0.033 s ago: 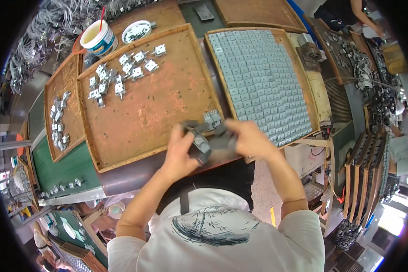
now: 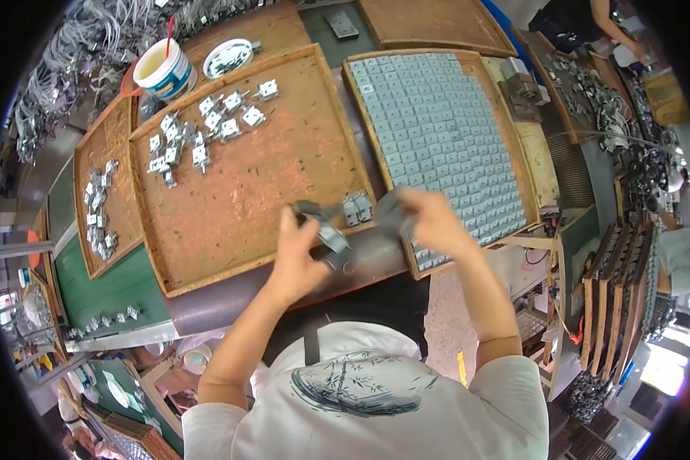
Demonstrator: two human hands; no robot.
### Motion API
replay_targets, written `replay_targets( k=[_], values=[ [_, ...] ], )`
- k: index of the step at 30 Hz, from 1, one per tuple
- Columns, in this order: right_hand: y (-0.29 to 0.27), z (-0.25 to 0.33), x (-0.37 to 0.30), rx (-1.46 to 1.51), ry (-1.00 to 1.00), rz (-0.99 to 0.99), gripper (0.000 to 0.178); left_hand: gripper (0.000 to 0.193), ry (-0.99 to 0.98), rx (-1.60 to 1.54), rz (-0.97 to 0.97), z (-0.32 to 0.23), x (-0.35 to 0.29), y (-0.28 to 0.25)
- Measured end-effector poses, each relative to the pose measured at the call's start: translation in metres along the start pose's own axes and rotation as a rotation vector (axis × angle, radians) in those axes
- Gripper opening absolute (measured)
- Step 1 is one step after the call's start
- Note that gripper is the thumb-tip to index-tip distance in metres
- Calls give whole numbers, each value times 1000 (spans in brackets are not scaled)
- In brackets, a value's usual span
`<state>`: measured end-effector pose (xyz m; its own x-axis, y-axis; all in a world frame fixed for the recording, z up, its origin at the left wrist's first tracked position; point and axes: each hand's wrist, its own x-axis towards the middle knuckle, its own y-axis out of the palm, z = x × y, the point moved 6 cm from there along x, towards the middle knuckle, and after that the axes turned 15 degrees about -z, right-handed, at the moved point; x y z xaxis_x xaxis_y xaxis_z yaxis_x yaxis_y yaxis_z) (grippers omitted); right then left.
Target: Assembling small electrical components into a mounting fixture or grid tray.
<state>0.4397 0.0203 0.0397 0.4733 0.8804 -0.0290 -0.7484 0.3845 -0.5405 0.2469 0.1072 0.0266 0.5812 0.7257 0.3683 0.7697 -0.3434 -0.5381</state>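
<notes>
Over the near edge of the wooden tray, my left hand (image 2: 297, 259) is closed around a dark grey block-like fixture (image 2: 333, 238) with a lighter metal face. To its right, my right hand (image 2: 435, 222) is closed on a second dark grey block (image 2: 392, 215), smeared by motion. The two blocks are apart. Between and just beyond them, a few small metal assemblies (image 2: 357, 208) sit in the near right corner of the shallow wooden tray (image 2: 261, 184). More small metal assemblies (image 2: 199, 157) lie loosely grouped at that tray's far left.
At right, a second wooden tray (image 2: 530, 188) holds neat rows of grey metal pieces. A white bucket (image 2: 157, 77) with a red stick and a white bowl (image 2: 228, 55) stand at the far left. Another person's arm (image 2: 609, 27) shows at top right. Stacked trays (image 2: 609, 287) stand at right.
My right hand has moved away from me, and its block has drawn farther from the left one. The block in my left hand has shifted and turned slightly.
</notes>
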Motion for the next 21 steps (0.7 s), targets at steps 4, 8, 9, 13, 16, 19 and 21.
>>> replay_targets(
  k=[4,8,9,13,16,19,21],
  values=[
    [-108,-93,63,146,231,-535,24,56,-308,-166,124,66,9,24],
    [-195,-187,123,-212,216,-865,29,52,-508,-365,365,89,4,58],
    [-201,-192,138,-296,230,-860,32,53,-584,-295,452,101,-7,63],
    [-208,-208,199,-579,168,-840,38,59,-556,-344,416,84,-6,57],
    [-208,-253,252,-1002,209,-564,48,69,-561,-288,417,66,-2,45],
    [-223,-271,248,-918,411,-574,52,69,-605,-210,392,80,1,23],
    [-227,-267,253,-722,401,-546,58,58,-560,-283,89,122,1,-4]
  ],
)
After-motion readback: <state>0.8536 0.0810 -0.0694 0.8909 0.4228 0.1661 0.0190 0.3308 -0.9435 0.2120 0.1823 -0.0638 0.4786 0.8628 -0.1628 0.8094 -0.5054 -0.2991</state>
